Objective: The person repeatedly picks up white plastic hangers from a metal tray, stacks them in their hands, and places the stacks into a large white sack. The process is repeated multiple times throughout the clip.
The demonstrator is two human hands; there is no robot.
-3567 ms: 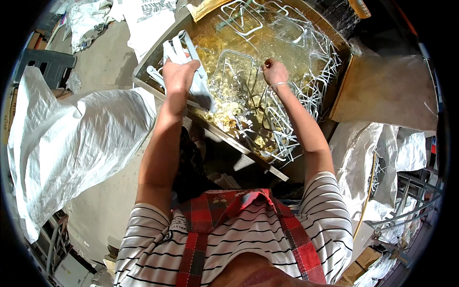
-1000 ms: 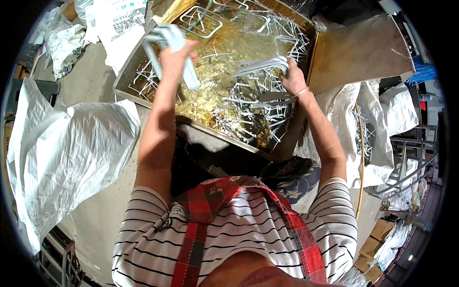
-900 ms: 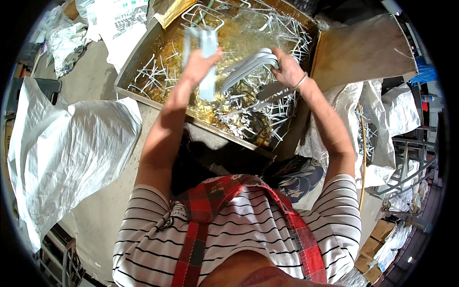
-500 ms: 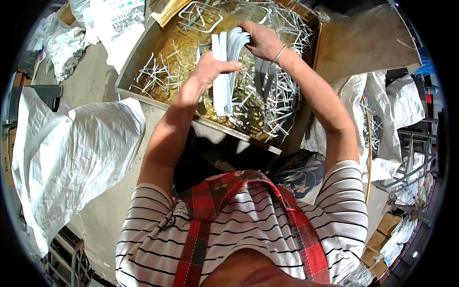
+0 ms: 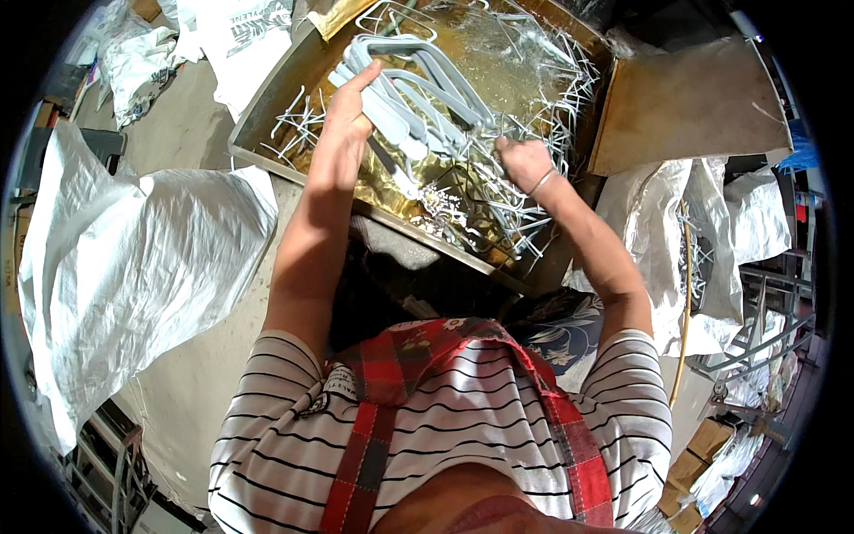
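My left hand (image 5: 349, 111) is closed on the near left side of a bundle of grey-white looped plastic frames (image 5: 398, 114), thumb on top. The bundle is held tilted over a metal tank (image 5: 294, 169) of yellowish water. To its right, my right hand (image 5: 527, 164) has its fingers curled close to the lower right end of the frames; what it grips, if anything, is hidden. Thin white plastic sprues (image 5: 556, 116) crowd the tank's right side beneath and around that hand. Small white bits or bubbles (image 5: 440, 209) show at the near wall.
More sprues (image 5: 302, 117) gather in the tank's left corner. A brownish board (image 5: 694, 107) slopes off the tank's right edge. White woven sacks lie on the left (image 5: 151, 276) and on the right (image 5: 649, 214), the right one beside a thin yellow pole (image 5: 683, 303).
The bundle has gone from upright to tilted and spread out, shifting up and left with my left hand. My right hand has left the bundle's top and moved down and right.
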